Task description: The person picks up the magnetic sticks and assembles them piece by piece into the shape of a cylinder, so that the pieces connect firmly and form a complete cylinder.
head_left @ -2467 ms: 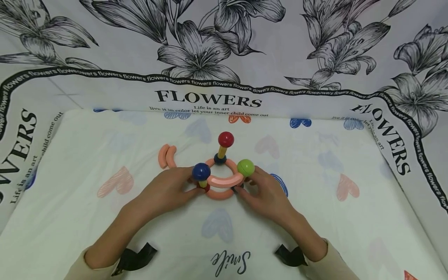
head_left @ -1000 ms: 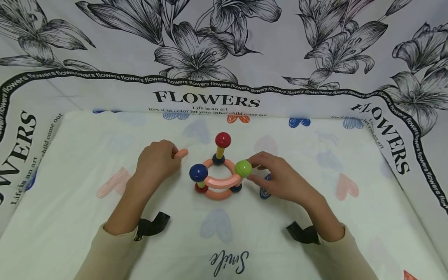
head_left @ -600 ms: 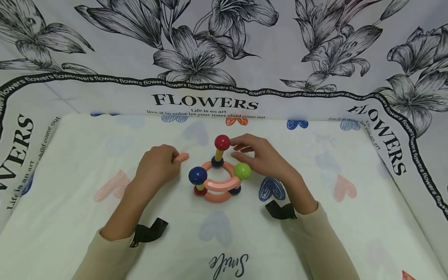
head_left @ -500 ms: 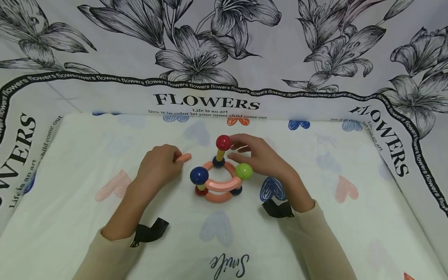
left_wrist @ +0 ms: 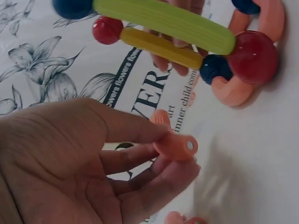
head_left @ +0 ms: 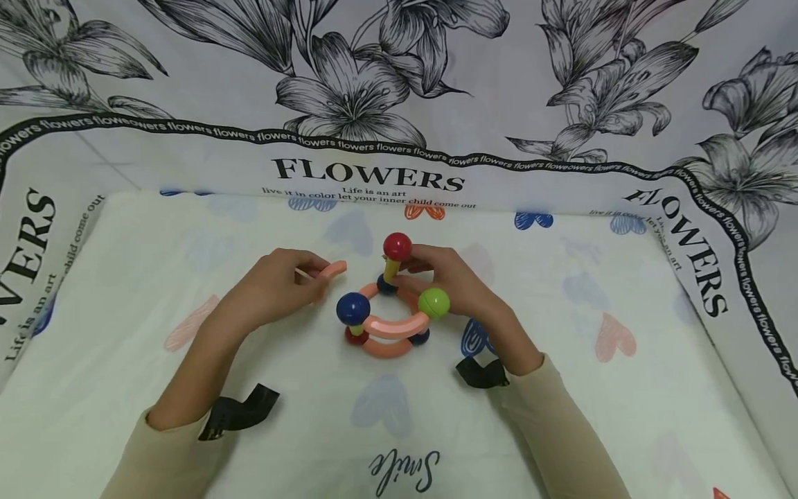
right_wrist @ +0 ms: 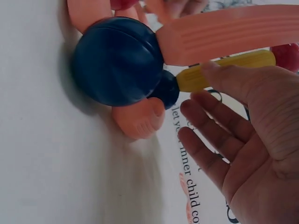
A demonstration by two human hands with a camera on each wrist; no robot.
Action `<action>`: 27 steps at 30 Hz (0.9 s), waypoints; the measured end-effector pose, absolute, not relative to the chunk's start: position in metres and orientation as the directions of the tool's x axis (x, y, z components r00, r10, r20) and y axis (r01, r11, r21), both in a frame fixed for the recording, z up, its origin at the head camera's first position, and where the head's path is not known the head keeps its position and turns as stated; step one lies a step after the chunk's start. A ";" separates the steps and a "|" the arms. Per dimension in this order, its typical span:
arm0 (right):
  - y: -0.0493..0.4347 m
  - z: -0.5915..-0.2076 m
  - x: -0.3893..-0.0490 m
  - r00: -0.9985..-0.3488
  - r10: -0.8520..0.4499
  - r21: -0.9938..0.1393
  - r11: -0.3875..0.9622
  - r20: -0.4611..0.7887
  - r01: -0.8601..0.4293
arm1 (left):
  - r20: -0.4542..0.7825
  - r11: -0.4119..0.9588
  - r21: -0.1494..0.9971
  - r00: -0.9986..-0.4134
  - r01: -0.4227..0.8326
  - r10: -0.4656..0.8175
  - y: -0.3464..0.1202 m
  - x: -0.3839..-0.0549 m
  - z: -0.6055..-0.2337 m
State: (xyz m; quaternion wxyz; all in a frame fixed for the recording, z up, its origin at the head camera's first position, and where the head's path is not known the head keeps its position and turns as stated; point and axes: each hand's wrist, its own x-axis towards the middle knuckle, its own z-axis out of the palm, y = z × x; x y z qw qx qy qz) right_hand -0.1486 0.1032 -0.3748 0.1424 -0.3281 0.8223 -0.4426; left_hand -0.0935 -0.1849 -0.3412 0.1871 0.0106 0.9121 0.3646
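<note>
In the head view, my left hand [head_left: 274,287] pinches a curved orange toy piece [head_left: 334,269] between thumb and fingers, left of the ball-and-rod toy structure [head_left: 395,327]. A hole shows in one end of the held orange piece [left_wrist: 189,144] in the left wrist view. My right hand [head_left: 458,277] is at the back of the structure, its thumb and a finger around the upright yellow rod [head_left: 391,269] under a red ball [head_left: 397,246]. In the right wrist view the thumb lies across the yellow rod [right_wrist: 190,80], the other fingers spread below it.
A blue ball [head_left: 353,308] and a green ball [head_left: 434,303] top the front rods, joined by a curved orange bar. Another orange bit [left_wrist: 174,217] shows at the left wrist view's bottom edge. A heart-print cloth [head_left: 530,430] lies beneath; flower-print fabric [head_left: 474,104] stands behind.
My left hand went from the structure to the loose orange pieces, picked one up and brought it rightward. My right hand left the green ball for the yellow rod at the back.
</note>
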 end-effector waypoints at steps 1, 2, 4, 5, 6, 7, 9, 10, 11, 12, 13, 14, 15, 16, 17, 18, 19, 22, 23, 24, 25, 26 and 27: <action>0.103 -0.375 -0.149 -0.742 -0.668 -0.823 0.385 0.063 -0.417 | -0.337 0.719 0.685 -0.927 -0.122 0.165 -0.187 -0.094 -0.339; 0.103 -0.375 -0.149 -0.741 -0.668 -0.825 0.381 0.067 -0.418 | -0.339 0.702 0.702 -0.924 -0.124 0.175 -0.188 -0.094 -0.336; 0.102 -0.374 -0.149 -0.743 -0.665 -0.822 0.383 0.071 -0.421 | -0.345 0.665 0.735 -0.919 -0.136 0.193 -0.190 -0.094 -0.332; 0.102 -0.375 -0.149 -0.746 -0.662 -0.821 0.388 0.068 -0.419 | -0.346 0.644 0.752 -0.916 -0.142 0.202 -0.191 -0.094 -0.331; 0.102 -0.375 -0.149 -0.750 -0.659 -0.820 0.393 0.065 -0.416 | -0.344 0.625 0.767 -0.915 -0.145 0.211 -0.192 -0.094 -0.329; 0.101 -0.375 -0.149 -0.753 -0.655 -0.821 0.397 0.060 -0.410 | -0.341 0.601 0.785 -0.913 -0.148 0.221 -0.192 -0.094 -0.328; 0.101 -0.375 -0.148 -0.761 -0.647 -0.819 0.410 0.048 -0.400 | -0.335 0.538 0.828 -0.910 -0.160 0.244 -0.193 -0.093 -0.325; 0.100 -0.376 -0.148 -0.764 -0.643 -0.819 0.415 0.044 -0.397 | -0.332 0.504 0.847 -0.908 -0.167 0.256 -0.193 -0.093 -0.325; 0.100 -0.376 -0.148 -0.767 -0.641 -0.818 0.419 0.041 -0.394 | -0.326 0.474 0.864 -0.906 -0.171 0.268 -0.193 -0.092 -0.324; 0.100 -0.376 -0.148 -0.769 -0.639 -0.818 0.422 0.039 -0.392 | -0.324 0.449 0.876 -0.905 -0.177 0.275 -0.193 -0.092 -0.323; 0.099 -0.376 -0.147 -0.771 -0.636 -0.816 0.425 0.039 -0.392 | -0.320 0.425 0.887 -0.905 -0.181 0.282 -0.193 -0.092 -0.323; 0.099 -0.377 -0.147 -0.771 -0.635 -0.815 0.426 0.040 -0.393 | -0.313 0.405 0.896 -0.905 -0.181 0.289 -0.192 -0.091 -0.323; 0.099 -0.377 -0.147 -0.772 -0.634 -0.813 0.428 0.041 -0.395 | -0.314 0.392 0.901 -0.904 -0.187 0.289 -0.192 -0.091 -0.322; 0.099 -0.377 -0.147 -0.772 -0.634 -0.811 0.429 0.043 -0.397 | -0.309 0.377 0.907 -0.905 -0.188 0.292 -0.191 -0.091 -0.322; 0.099 -0.377 -0.146 -0.773 -0.633 -0.810 0.430 0.043 -0.398 | -0.304 0.364 0.912 -0.906 -0.188 0.294 -0.190 -0.091 -0.322; 0.098 -0.378 -0.146 -0.773 -0.633 -0.810 0.431 0.044 -0.399 | -0.300 0.354 0.916 -0.908 -0.188 0.294 -0.189 -0.091 -0.321; 0.098 -0.378 -0.146 -0.773 -0.633 -0.809 0.431 0.043 -0.399 | -0.293 0.343 0.921 -0.910 -0.185 0.294 -0.188 -0.090 -0.321; 0.098 -0.377 -0.145 -0.772 -0.634 -0.808 0.434 0.040 -0.398 | -0.275 0.304 0.935 -0.916 -0.183 0.291 -0.185 -0.088 -0.319; 0.098 -0.377 -0.145 -0.772 -0.634 -0.809 0.434 0.040 -0.398 | -0.268 0.293 0.939 -0.919 -0.181 0.290 -0.184 -0.088 -0.319; 0.098 -0.377 -0.145 -0.773 -0.633 -0.808 0.436 0.039 -0.397 | -0.263 0.279 0.943 -0.921 -0.182 0.287 -0.182 -0.087 -0.318; 0.098 -0.377 -0.145 -0.774 -0.632 -0.808 0.436 0.038 -0.397 | -0.255 0.264 0.948 -0.923 -0.180 0.287 -0.181 -0.087 -0.318; 0.098 -0.377 -0.145 -0.774 -0.632 -0.807 0.437 0.038 -0.396 | -0.251 0.251 0.951 -0.925 -0.181 0.286 -0.179 -0.086 -0.318; 0.098 -0.376 -0.145 -0.773 -0.633 -0.807 0.437 0.037 -0.397 | -0.249 0.239 0.954 -0.925 -0.182 0.286 -0.178 -0.086 -0.317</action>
